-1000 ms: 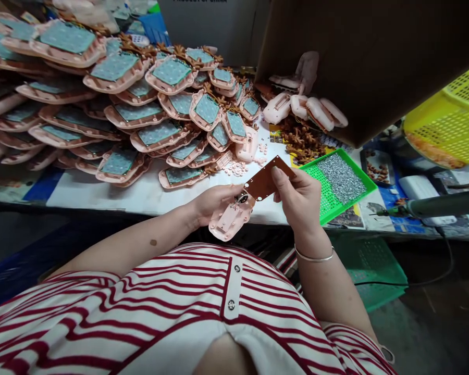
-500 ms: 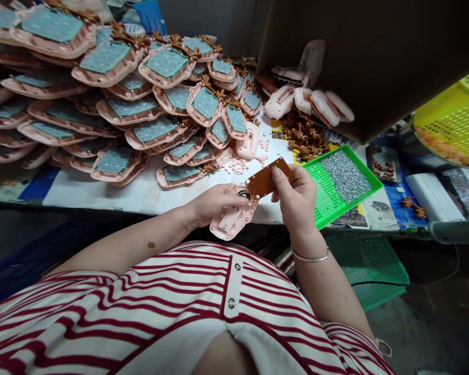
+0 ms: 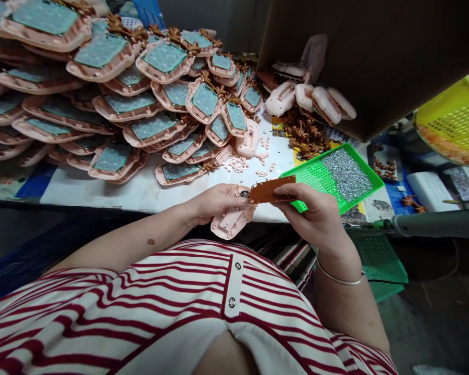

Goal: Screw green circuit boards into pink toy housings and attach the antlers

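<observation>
The left hand (image 3: 214,200) has its fingers clamped on a pink shell (image 3: 229,224), thumb over the inner face beside a dark round part (image 3: 244,194), so some of the shell is hidden. The fingers of the right hand (image 3: 318,211) are closed on the right end of a brown board (image 3: 271,190), covering that end; its other end reaches to the shell's upper edge, near the left fingertips, though I cannot tell whether the two touch. Just behind the right fingers lies a green tray (image 3: 308,179) bearing a heap of metal bits (image 3: 347,174); the right hand and the board block its near corner. Beyond the left fingers, a pile (image 3: 125,107) of pink shells with blue-green panels crowds the worktop (image 3: 140,191). Small pink bits (image 3: 236,165) lie beyond the board, and farther off, past both hands, are brown parts (image 3: 308,138) and a large dark box (image 3: 359,62). Well to the right of the right fingers are a grey tool (image 3: 441,224) and a yellow basket (image 3: 453,120).
</observation>
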Demonstrator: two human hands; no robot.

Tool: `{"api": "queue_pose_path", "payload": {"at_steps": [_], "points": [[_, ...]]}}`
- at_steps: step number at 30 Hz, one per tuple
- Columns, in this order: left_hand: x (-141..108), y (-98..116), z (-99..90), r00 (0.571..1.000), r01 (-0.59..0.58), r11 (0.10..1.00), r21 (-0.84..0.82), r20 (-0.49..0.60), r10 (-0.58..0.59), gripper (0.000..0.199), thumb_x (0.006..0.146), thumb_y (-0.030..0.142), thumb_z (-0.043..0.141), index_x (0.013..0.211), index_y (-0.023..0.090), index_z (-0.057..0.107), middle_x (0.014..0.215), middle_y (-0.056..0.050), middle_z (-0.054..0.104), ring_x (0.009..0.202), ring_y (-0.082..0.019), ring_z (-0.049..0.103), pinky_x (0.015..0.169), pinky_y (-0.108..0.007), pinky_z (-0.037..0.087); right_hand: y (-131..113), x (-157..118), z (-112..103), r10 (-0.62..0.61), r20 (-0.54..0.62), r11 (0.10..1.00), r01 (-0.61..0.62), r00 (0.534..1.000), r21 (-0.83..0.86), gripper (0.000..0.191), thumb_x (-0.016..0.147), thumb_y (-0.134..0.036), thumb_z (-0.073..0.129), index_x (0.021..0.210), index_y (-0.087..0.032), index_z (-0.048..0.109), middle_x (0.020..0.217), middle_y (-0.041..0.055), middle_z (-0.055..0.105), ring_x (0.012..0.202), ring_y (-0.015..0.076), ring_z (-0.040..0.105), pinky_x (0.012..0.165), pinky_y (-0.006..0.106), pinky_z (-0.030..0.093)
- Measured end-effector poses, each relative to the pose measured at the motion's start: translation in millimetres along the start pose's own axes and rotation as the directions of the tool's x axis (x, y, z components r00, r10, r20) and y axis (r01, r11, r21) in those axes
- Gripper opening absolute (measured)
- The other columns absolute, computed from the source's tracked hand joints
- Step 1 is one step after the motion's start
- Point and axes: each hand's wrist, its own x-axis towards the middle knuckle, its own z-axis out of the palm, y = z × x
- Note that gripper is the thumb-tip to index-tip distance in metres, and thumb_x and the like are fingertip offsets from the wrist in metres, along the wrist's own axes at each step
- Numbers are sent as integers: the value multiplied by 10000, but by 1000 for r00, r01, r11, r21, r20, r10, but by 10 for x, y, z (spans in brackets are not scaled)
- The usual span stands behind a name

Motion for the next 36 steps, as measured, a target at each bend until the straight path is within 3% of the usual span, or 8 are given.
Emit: {"api": "queue_pose_path", "payload": {"at_steps": [2, 5, 7, 12, 18, 21, 27, 36], "points": [[2, -3, 0, 1000, 1, 1000, 4, -10, -1, 424, 652, 442, 867, 848, 110, 691, 690, -47, 685, 536, -129, 602, 527, -232, 434, -8, -30, -43, -87, -64, 972, 71, 994, -226, 95, 912, -321, 661, 973, -267, 709, 764, 18, 656, 659, 148, 608, 597, 309, 474], [3, -10, 14, 999, -19, 1000, -3, -25, 19, 417, 676, 436, 860, 882, 114, 693, 707, -34, 681, 548, -115, 592, 535, -222, 430, -30, -45, -54, -158, -163, 920, 85, 974, -382, 143, 852, -411, 727, 892, -274, 719, 841, 53, 614, 778, 199, 596, 655, 357, 471], [2, -17, 31, 999, -30, 1000, 6, -28, 30, 399, 696, 436, 846, 870, 113, 691, 717, -39, 682, 558, -116, 592, 538, -225, 429, -56, -34, -30, -129, -184, 933, 57, 974, -356, 179, 841, -432, 733, 861, -260, 684, 949, 74, 632, 888, 227, 608, 734, 381, 495], [-10, -15, 87, 999, -46, 999, 19, 12, 46, 308, 732, 377, 801, 819, 100, 697, 721, -71, 697, 580, -136, 614, 577, -249, 452, -88, 87, 139, 81, -236, 978, -123, 968, -170, 121, 888, -332, 679, 892, -237, 604, 742, -8, 631, 629, 132, 539, 596, 282, 449], [-41, 36, 95, 995, -82, 997, -11, 50, 82, 153, 705, 232, 742, 795, 113, 709, 736, -76, 709, 651, -167, 651, 664, -279, 494, -26, 276, 315, 148, -292, 982, -175, 945, -71, 210, 842, -288, 699, 1029, -224, 627, 837, 4, 687, 674, 140, 574, 633, 283, 478], [-48, 37, 60, 996, -22, 1000, -4, 85, 22, 227, 693, 252, 752, 866, 110, 713, 779, -89, 721, 626, -177, 650, 629, -288, 494, -11, 307, 335, 180, -273, 980, -198, 945, -39, 404, 853, -238, 650, 1251, -227, 581, 928, 14, 713, 640, 130, 571, 617, 288, 483], [-34, 8, -25, 991, -17, 998, 62, 130, 9, 251, 750, 296, 788, 910, 113, 725, 852, -109, 754, 736, -192, 697, 736, -293, 532, 14, 362, 355, 144, -161, 986, -156, 976, -63, 176, 861, -196, 588, 1001, -211, 694, 906, 17, 745, 750, 147, 651, 752, 313, 530], [16, -9, -43, 1000, 2, 1000, -18, 2, -2, 239, 689, 221, 819, 879, 110, 726, 815, -75, 745, 701, -183, 698, 716, -297, 537, 38, 341, 210, 90, -22, 995, -91, 996, -28, 395, 846, -310, 683, 1231, -226, 641, 1138, 62, 739, 953, 215, 700, 846, 356, 570]]}}
